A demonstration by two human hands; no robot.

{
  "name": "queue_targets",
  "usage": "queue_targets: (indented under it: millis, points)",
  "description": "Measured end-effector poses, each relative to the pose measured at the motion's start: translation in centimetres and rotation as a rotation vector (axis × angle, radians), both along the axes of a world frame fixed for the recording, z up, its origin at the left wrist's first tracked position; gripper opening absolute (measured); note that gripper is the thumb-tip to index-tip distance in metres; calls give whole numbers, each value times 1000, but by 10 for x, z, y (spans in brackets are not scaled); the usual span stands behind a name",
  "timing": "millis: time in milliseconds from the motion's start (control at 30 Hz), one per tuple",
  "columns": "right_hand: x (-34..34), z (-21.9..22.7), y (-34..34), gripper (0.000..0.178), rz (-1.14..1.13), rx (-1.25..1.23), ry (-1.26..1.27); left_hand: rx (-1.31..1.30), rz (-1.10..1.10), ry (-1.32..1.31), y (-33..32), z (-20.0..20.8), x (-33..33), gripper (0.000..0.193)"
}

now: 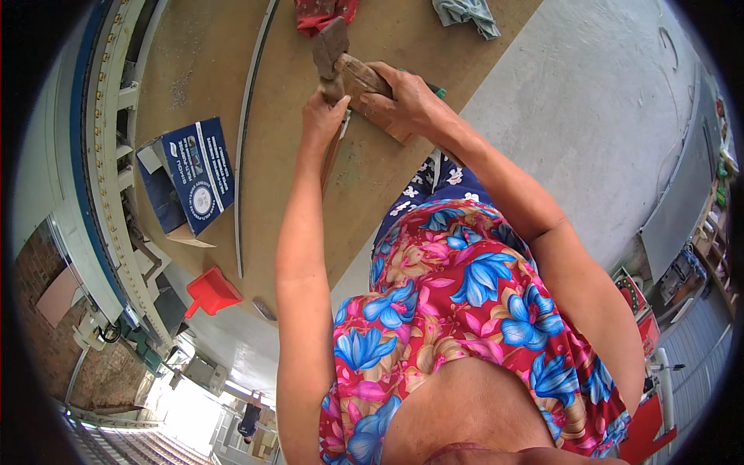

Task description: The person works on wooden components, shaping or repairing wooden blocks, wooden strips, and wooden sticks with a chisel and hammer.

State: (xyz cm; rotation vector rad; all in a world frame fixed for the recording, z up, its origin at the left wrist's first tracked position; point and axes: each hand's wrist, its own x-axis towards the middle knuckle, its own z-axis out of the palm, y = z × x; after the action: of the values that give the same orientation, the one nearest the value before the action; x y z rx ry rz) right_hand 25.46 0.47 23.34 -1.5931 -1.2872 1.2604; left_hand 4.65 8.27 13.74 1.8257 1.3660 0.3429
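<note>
My left hand (323, 120) is closed around the short brown stem just under a flat, dark, worn metal head (331, 48). My right hand (407, 97) grips a thick, rough wooden piece (360, 74) from the right, thumb and fingers wrapped round it. The wood's far end meets the metal head; whether they are one tool I cannot tell. Below my hands lies a brown cardboard piece (399, 132) on the brown surface. A thin reddish strip (332, 155) runs beside my left wrist. Something green (440, 93) shows partly behind my right forearm.
A blue printed cardboard box (203, 174) stands at the left, beside a long thin metal strip (246, 139). A red dustpan (213, 293) lies nearer. Red cloth (325, 12) and grey-green cloth (469, 15) lie at the far side. Another person (249, 422) appears small in the distance.
</note>
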Motion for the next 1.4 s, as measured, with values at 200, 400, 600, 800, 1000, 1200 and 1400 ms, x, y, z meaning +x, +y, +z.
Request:
queue_targets:
  millis: [200,400,600,800,1000,1200,1400]
  points:
    - [6,18,-12,43,-55,79,54,100,196,-290,-27,-2,-43,17]
    - [9,21,-25,44,-64,20,41,44,284,-289,-47,17,-47,17]
    - [4,13,-37,43,-66,58,71,117,259,-306,-48,20,-41,18]
    - [0,12,-41,42,-73,60,77,110,231,-283,-47,11,-40,17]
    - [5,19,-44,41,-75,0,64,96,156,-253,-37,12,-32,16]
    - [5,21,-44,41,-77,-28,92,-52,135,-290,-24,7,-36,17]
    - [8,28,-40,41,-54,-30,71,-53,90,-264,-21,9,-27,17]
